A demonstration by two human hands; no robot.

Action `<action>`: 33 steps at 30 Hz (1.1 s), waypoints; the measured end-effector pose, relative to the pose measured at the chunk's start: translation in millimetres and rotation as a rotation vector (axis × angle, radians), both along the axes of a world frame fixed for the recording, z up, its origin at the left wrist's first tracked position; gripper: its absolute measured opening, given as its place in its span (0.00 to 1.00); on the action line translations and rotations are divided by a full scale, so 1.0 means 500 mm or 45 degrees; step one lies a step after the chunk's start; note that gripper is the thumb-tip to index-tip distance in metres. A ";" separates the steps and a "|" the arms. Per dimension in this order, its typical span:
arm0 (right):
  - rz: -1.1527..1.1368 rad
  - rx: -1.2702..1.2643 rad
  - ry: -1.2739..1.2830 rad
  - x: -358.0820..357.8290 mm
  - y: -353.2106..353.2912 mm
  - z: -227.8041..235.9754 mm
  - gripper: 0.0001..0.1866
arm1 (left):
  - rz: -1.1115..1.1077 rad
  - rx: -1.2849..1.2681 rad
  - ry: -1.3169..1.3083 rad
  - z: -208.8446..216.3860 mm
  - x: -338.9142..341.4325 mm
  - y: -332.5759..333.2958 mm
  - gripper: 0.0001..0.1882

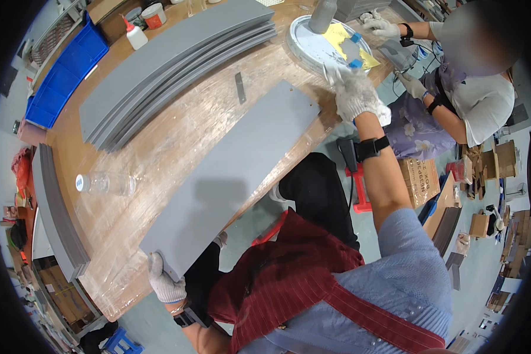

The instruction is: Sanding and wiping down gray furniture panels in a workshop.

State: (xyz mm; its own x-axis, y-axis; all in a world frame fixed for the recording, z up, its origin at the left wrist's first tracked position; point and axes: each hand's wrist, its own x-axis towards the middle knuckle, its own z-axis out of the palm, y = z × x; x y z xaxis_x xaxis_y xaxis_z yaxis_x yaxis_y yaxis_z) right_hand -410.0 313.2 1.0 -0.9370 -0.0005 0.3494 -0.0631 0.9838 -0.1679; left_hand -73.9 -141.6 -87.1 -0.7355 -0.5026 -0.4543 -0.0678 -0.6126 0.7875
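A long flat grey panel [230,171] lies slantwise across the table in front of me, with small holes near its ends. My left hand [164,282], in a white glove, grips its near left corner, thumb on top. My right hand [360,99], in a stained white glove, is beyond the panel's far right end, beside a round white lid [301,54]. Its fingers are smeared by motion, so anything in them cannot be made out. On the lid sit a yellow cloth [336,38], small blue pieces [355,63] and a grey bottle [323,15].
A stack of grey panels [177,65] fills the table's far left. Nearby are a clear plastic bottle [106,184], a dark strip [240,88], a red-tipped white bottle [135,35] and a blue bin [68,74]. Another person [478,94] with gloved hands works at the right.
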 end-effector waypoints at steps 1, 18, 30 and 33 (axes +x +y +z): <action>0.047 0.096 0.235 -0.005 -0.009 0.011 0.20 | -0.036 0.018 0.043 -0.001 0.001 -0.001 0.25; 0.672 -0.531 0.173 -0.100 -0.109 -0.110 0.14 | 0.015 -0.046 -0.311 -0.045 0.031 -0.051 0.23; -0.242 0.006 -0.256 -0.174 0.230 -0.055 0.19 | 0.507 -0.484 -1.015 -0.325 0.202 -0.320 0.35; -0.256 -0.077 -0.179 -0.204 0.265 -0.062 0.19 | 0.717 -0.637 -1.022 -0.338 0.226 -0.341 0.42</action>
